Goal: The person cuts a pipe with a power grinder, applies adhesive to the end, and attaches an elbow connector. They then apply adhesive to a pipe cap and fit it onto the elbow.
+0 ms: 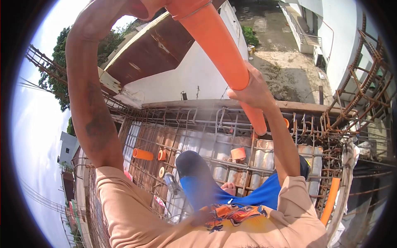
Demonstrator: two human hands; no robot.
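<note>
The right hand [253, 87] gripped the orange pipe [215, 45], slanted over the far right rebar grid [215, 160]; the left hand [144, 7] was by its upper part, fingers unclear. Guiding it seemingly called for two-handed steadiness.

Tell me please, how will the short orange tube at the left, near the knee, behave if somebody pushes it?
The short orange tube would probably roll, because its sides are round and smooth. It seems stiff and likely light, since its open end looks round and hollow. The crossing steel bars might stop it.
</note>
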